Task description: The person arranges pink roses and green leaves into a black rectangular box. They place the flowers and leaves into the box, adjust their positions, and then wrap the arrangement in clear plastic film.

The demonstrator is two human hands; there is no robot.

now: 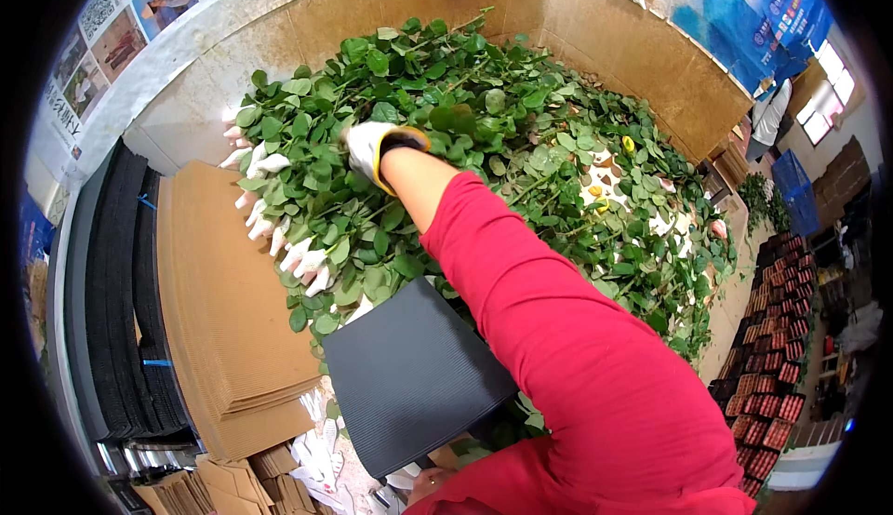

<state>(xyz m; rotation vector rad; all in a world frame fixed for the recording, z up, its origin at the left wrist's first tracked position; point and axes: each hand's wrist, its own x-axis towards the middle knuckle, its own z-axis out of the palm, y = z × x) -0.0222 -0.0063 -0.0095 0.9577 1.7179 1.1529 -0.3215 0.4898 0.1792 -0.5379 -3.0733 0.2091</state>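
Observation:
My right hand (377,149), in a white glove with a yellow cuff, reaches over a heap of leafy rose stems (446,115). Its fingertips are blurred among the leaves, so whether they grip a stem is unclear. Pale, white-pink wrapped-looking rose heads (302,259) line the heap's left edge. Below the right arm lies a dark grey corrugated sheet (414,375), tilted in front of me. Only a small part of my left hand (431,483) shows at the sheet's lower edge; its fingers are hidden.
Brown corrugated sheets (233,301) are stacked on the left, beside upright black sheets (116,301). A cardboard wall (642,59) bounds the heap behind. Folded brown cardboard pieces (233,487) and white gloves (319,459) lie at lower left. Many pink bundles in black crates (767,347) stand right.

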